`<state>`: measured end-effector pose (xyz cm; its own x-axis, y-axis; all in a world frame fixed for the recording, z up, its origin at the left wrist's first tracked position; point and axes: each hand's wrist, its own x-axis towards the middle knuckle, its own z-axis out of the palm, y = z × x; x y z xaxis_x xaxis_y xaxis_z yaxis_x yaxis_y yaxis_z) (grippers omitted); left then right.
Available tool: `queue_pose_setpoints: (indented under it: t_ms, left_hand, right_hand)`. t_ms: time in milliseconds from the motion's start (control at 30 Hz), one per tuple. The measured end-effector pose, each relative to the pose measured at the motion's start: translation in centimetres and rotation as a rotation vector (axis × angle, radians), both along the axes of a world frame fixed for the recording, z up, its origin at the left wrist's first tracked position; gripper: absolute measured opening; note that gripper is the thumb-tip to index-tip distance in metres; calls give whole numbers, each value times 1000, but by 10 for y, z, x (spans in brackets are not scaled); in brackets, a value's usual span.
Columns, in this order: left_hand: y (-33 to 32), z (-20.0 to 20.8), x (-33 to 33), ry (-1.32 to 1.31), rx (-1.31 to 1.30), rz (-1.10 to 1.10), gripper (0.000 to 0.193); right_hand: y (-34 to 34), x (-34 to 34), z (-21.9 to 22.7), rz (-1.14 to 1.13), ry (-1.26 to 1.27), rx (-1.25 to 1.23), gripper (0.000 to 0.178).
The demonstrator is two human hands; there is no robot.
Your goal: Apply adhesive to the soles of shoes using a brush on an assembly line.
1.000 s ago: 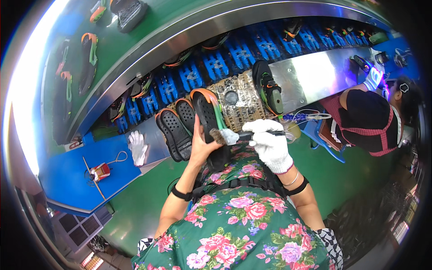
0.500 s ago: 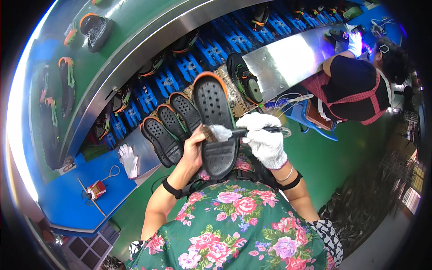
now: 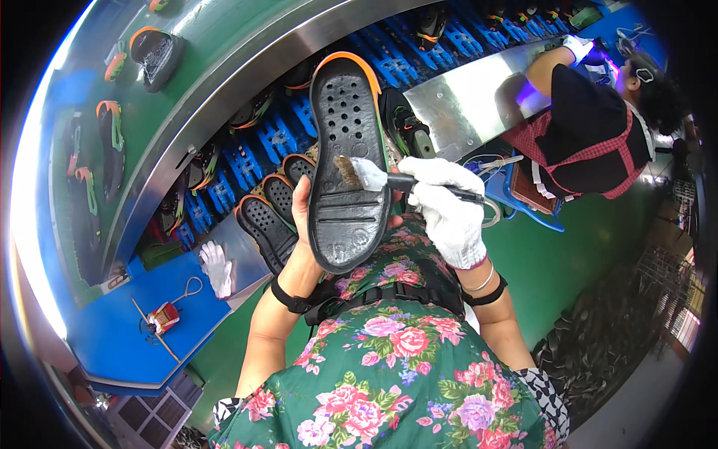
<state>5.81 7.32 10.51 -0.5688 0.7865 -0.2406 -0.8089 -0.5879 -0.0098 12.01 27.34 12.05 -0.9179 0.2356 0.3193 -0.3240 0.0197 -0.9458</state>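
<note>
My bare left hand (image 3: 302, 212) grips a black shoe sole (image 3: 345, 161) from beneath, thumb along its left edge and fingertips showing past its right edge. The sole has an orange rim at the toe and small round holes in its upper half. In a white knitted glove, my right hand (image 3: 447, 209) is closed round the dark handle of a brush (image 3: 365, 173). Its brown bristles lie over the middle of the sole's inner face; whether they touch is hard to tell. More black soles (image 3: 271, 224) with orange rims lie just left of the held one.
A black shoe (image 3: 407, 127) stands beyond the held sole, beside a metal plate (image 3: 464, 105). Blue racks (image 3: 277, 138) carry shoes along the line. At left is a blue table (image 3: 120, 322) with a white glove (image 3: 216, 268). A co-worker (image 3: 591, 138) sits at the far right.
The sole has come up nearer to the camera and now looks larger. My left hand has moved to its side and underside. The brush has risen with it. The co-worker's arm has shifted.
</note>
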Motion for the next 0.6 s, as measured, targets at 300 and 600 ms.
queue_pose_setpoints:
  t_ms: [300,600]
  left_hand:
    - [0,4,-5,-57,118,-2,94]
    - [0,17,-3,14,43,-86,97]
  right_hand:
    - [6,-19,5,7,-45,-80,13]
    - [12,-29,1,-118,101,75,8]
